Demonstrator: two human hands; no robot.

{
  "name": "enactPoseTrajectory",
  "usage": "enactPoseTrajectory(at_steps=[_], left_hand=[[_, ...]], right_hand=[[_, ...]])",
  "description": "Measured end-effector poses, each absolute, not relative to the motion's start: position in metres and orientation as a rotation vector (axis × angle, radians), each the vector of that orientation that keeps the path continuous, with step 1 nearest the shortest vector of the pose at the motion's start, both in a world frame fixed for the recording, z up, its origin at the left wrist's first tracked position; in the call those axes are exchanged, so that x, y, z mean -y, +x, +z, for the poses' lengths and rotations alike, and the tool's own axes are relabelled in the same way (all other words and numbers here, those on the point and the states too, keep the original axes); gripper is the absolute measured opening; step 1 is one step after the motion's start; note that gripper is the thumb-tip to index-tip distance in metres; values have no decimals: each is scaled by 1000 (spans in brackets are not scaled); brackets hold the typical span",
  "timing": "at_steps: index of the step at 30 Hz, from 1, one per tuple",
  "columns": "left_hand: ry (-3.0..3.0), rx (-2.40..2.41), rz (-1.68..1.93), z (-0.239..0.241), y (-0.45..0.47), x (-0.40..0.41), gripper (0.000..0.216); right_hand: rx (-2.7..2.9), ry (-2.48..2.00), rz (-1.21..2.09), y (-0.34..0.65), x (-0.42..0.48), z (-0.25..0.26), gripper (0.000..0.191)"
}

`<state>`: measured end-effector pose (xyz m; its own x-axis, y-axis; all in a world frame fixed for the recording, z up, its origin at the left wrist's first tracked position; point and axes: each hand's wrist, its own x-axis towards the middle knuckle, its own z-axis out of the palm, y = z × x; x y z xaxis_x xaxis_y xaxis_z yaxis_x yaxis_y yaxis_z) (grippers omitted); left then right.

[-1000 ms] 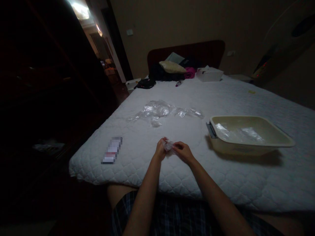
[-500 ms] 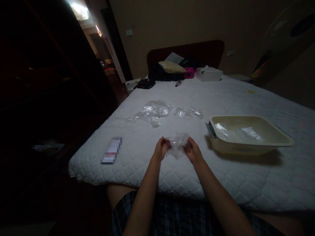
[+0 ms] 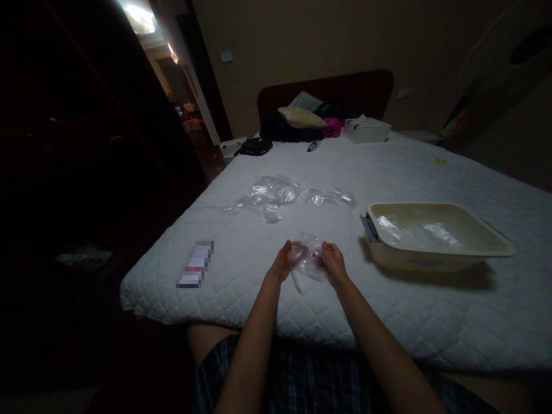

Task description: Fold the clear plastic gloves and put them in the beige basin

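Note:
My left hand [image 3: 283, 263] and my right hand [image 3: 332, 263] are both closed on a small clear plastic bag [image 3: 307, 259], which hangs slack between them just above the white quilted bed [image 3: 241, 287]. Each hand pinches one side of the bag. A heap of several more clear plastic bags [image 3: 280, 195] lies farther up the bed. To the right stands a cream plastic basin [image 3: 495, 248] with clear plastic lying inside it.
A small flat packet [image 3: 196, 264] lies on the bed to the left. Pillows, dark clothes and a white box [image 3: 365, 130] sit by the headboard. The room to the left is dark, with a lit doorway behind.
The hands first held the bag bunched up, then pulled apart and stretched it open, and now have come closer together so the bag sags between them.

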<state>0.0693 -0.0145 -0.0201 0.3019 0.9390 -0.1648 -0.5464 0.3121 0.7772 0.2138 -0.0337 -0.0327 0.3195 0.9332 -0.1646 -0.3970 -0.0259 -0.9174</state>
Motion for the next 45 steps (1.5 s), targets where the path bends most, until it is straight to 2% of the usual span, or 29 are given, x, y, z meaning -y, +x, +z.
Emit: enactPoseTrajectory(at_steps=[7,12,25,35,40,45], left_hand=[[824,-876,1118,-26,76,15,31],[764,-837,1169,-24,73,14,32],[548,-705,1248,-24,58,8,37],[437,-580,1247,-22,49,11,37],[445,-611,1234,-20,51,12,38],[471,-593,1160,-21,51,10,26]], right_hand=[[787,-1172,1160,212,35,-33,40],[738,-1199,1191,215,36,-32,38],[524,-927,1263,215,34,-32,32],[722,-1039,1415,215,37,-24,38],[882,-974,1505,216,41,-27,28],[663,-831,1552,225,41,-25,24]])
